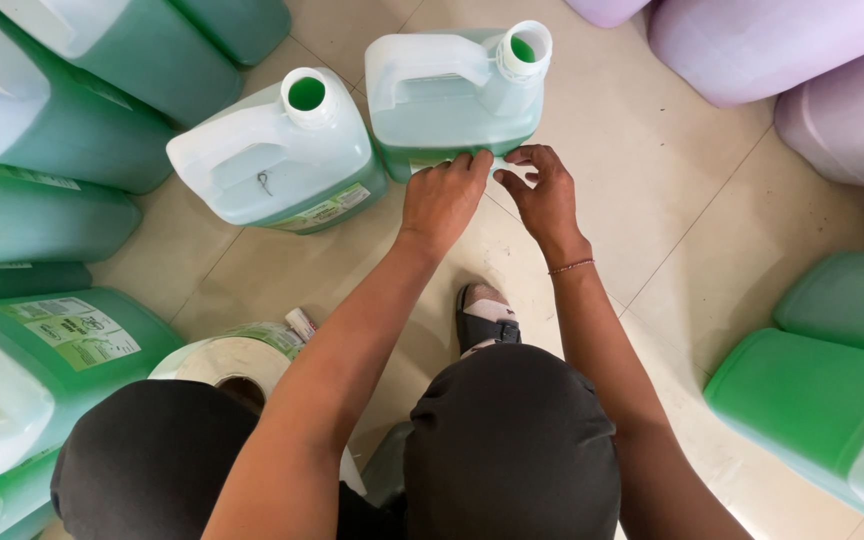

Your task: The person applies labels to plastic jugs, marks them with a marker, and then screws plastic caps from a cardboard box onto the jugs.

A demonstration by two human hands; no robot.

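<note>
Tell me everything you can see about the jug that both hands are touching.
The jug is a translucent whitish plastic container filled with green liquid, standing upright on the tiled floor. It has a moulded handle on top and an uncapped threaded neck at its right. The left hand and right hand press against its lower front face, fingertips meeting on a pale strip there, probably a label. A similar open jug stands close on its left.

Two uncapped green-filled plastic jugs stand side by side on the tiled floor (712, 230): one (457, 95) right, one (282, 150) left; a white label roll (227, 362) lies nearer, left.
</note>
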